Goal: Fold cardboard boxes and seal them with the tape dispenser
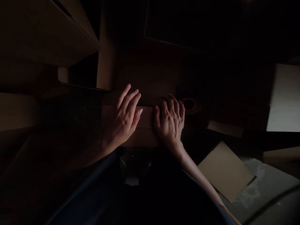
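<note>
as far as i can tell, the cardboard box [145,137] in front of me looks folded closed, taping unclear; left hand [125,117] loosely spread, right hand [170,120] wide too, reddish ring [194,106] just beside.

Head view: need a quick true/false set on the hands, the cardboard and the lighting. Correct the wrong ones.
1. The left hand and the right hand both overlap the brown cardboard at mid-picture. True.
2. The red ring-shaped item is right beside the left hand. False: it is beside the right hand's fingers.
3. The left hand is clenched in a fist. False: its fingers reach forward, with the thumb apart from them.
4. A flat tan piece is at the picture's lower right. True.
5. The scene is brightly lit. False: it is dim, and much of the background is too dark to make out.
</note>
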`<state>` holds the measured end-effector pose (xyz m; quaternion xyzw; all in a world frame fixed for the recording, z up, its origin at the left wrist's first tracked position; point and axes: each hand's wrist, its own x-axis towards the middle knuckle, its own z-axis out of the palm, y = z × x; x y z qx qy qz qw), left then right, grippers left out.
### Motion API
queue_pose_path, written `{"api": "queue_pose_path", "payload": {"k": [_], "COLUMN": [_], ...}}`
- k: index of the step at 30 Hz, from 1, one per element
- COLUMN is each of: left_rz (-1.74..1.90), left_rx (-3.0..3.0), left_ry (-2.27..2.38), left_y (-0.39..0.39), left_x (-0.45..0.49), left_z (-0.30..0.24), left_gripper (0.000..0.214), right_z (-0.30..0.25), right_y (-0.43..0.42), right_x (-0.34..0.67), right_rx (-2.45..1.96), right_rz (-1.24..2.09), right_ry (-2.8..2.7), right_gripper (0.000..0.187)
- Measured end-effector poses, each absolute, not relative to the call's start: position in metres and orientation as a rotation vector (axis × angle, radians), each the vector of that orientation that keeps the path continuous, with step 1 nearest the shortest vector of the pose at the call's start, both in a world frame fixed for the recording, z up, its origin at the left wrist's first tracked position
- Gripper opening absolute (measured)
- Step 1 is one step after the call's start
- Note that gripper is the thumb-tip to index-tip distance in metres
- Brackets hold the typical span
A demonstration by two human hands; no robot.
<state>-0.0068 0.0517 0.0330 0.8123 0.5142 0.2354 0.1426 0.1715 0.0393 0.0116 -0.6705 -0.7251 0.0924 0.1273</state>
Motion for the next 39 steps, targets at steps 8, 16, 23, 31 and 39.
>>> {"api": "queue_pose_path", "payload": {"k": [8, 16, 23, 31, 39], "left_rz": [0.516, 0.497, 0.745, 1.149, 1.379], "left_rx": [2.343, 2.353, 2.21, 1.795, 1.455], "left_ry": [1.528, 1.498, 1.449, 1.593, 1.644], "left_y": [0.068, 0.068, 0.071, 0.088, 0.071], "left_x": [-0.021, -0.019, -0.029, -0.082, -0.073], "left_z": [0.018, 0.006, 0.023, 0.008, -0.003], "left_gripper": [0.042, 0.038, 0.032, 0.037, 0.032], "right_z": [0.012, 0.009, 0.009, 0.012, 0.012], "right_y": [0.04, 0.039, 0.038, 0.039, 0.04], "right_x": [0.172, 0.171, 0.17, 0.173, 0.172], "right_rx": [-1.935, -1.888, -1.881, -1.871, -1.868], "right_rz": [0.247, 0.215, 0.266, 0.3, 0.315], "right_ry": [-2.158, -2.135, -2.184, -2.183, -2.187], "right_gripper": [0.052, 0.063, 0.058, 0.07, 0.064]}}
